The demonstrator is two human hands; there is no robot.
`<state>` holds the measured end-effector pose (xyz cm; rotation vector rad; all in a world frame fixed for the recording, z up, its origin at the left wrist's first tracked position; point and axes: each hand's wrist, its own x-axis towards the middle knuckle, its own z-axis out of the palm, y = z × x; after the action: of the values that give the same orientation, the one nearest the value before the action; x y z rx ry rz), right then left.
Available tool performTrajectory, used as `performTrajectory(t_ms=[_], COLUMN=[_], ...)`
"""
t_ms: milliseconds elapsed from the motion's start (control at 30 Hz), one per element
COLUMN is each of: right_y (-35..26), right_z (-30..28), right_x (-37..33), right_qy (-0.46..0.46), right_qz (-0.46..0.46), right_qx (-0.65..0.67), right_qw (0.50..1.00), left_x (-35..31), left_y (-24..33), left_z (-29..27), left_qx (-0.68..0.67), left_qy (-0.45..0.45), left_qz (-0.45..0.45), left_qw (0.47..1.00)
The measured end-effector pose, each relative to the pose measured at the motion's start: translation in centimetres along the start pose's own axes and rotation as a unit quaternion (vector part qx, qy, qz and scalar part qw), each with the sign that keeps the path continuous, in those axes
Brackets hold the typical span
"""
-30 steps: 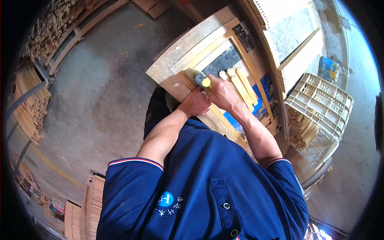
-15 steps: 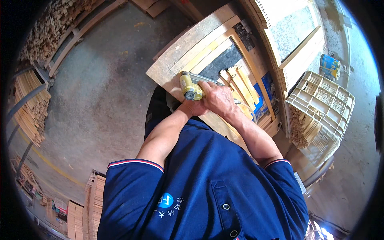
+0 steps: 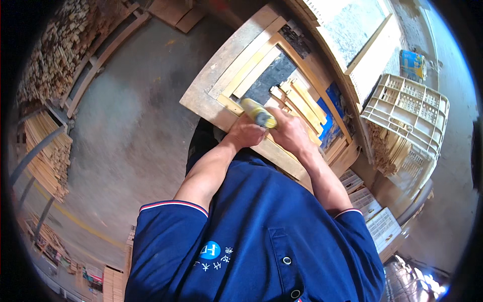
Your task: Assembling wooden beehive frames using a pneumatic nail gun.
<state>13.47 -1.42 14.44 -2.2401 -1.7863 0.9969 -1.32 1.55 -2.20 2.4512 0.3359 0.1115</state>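
A yellow tool (image 3: pixel 258 112) with a dark grey band lies tilted just above the centre of the frame, on a wooden frame (image 3: pixel 236 75) laid flat on a workbench (image 3: pixel 201 98). The left hand (image 3: pixel 245 134) sits curled just below the tool, touching its lower end; the right hand (image 3: pixel 292 132) closes around it from the right. Short wooden slats (image 3: pixel 297 103) (pale, loosely stacked) lie just right of the tool. A cream plastic crate (image 3: pixel 407 113) stands at the right. Grey concrete floor (image 3: pixel 126 126) fills the left, with stacked timber (image 3: pixel 48 151) along the far left edge.
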Motion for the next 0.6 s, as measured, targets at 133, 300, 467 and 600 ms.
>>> performTrajectory(t_ms=[133,300,467,600], right_y=[3.8,12.1,23.9,31.3], right_z=[-0.3,0.4,5.9,10.0], right_x=[-7.5,-19.7,-34.0,-41.5], right_qy=[0.126,0.227,0.293,0.292], right_qz=[0.182,0.396,0.560,0.644], right_qx=[0.093,0.103,0.083,0.067], right_qw=[0.971,0.884,0.770,0.704], left_x=[1.2,1.8,1.8,2.2], left_y=[0.0,-0.1,0.8,1.5], left_z=[-2.5,-1.5,-1.3,-0.8], left_qx=[-0.001,-0.002,0.094,0.104], left_qy=[0.073,0.085,0.083,0.078], left_qz=[0.063,0.086,0.115,0.121], left_qw=[0.995,0.993,0.985,0.984])
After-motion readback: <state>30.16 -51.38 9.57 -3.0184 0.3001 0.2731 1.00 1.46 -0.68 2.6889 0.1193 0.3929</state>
